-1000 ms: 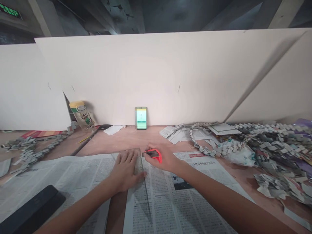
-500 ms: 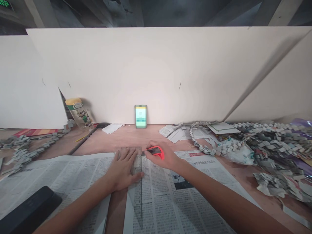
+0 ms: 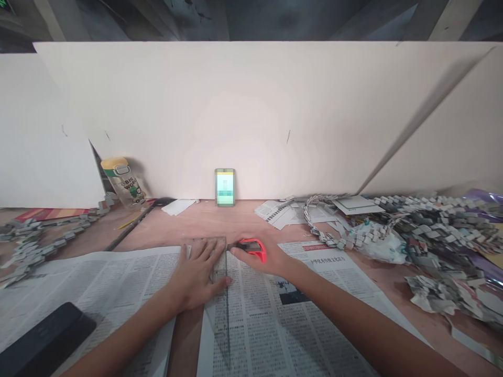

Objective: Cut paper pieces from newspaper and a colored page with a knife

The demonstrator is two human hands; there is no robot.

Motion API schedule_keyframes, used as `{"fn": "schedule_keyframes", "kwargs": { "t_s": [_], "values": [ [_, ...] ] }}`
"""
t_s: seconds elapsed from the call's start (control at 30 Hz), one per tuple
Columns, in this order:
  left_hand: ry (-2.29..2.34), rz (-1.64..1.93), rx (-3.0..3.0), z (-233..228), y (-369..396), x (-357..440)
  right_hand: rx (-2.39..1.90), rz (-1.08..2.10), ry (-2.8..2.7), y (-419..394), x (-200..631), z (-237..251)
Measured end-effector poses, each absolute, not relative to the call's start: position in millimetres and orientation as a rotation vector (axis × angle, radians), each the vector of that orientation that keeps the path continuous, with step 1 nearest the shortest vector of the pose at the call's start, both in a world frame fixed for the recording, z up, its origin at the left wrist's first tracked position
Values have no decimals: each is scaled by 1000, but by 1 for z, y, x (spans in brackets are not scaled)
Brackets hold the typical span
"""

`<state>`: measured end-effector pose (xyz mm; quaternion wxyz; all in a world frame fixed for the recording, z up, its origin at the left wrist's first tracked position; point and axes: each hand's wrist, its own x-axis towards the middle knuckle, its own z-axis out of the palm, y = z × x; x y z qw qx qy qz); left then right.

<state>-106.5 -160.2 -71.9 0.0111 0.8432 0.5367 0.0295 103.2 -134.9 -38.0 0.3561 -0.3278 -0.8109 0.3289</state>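
Note:
My left hand [image 3: 201, 269] lies flat with fingers spread, pressing a clear ruler [image 3: 222, 319] down on a newspaper sheet [image 3: 271, 335]. The ruler runs lengthwise toward me. In my right hand [image 3: 271, 256] is a red utility knife [image 3: 257, 246], its blade end pointing left at the ruler's right edge, close to the sheet's far edge. Whether the blade touches the paper I cannot tell. Under my left forearm a second newspaper [image 3: 129, 293] is spread out, with a strip of bare table [image 3: 186, 343] between the two.
A black oblong object [image 3: 47, 337] rests on the left newspaper. A lit phone [image 3: 225, 187] leans against the white board [image 3: 255, 104]. A yellow-lidded bottle [image 3: 124, 180] stands at back left. Folded-paper chains [image 3: 436, 222], a plastic bag [image 3: 379, 243] and paper scraps [image 3: 448, 296] lie at right.
The view has shifted slightly. My left hand keeps its place on the ruler. My right fingers have changed their hold on the utility knife a little, near the same spot at the ruler's edge.

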Motion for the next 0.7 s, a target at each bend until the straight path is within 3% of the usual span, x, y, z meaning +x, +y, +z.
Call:
{"fn": "schedule_keyframes", "kwargs": {
  "t_s": [0.7],
  "values": [
    [1673,88,2637,-71,-170,-107,-829,769,-2205,-142,106,-32]
  ]
}}
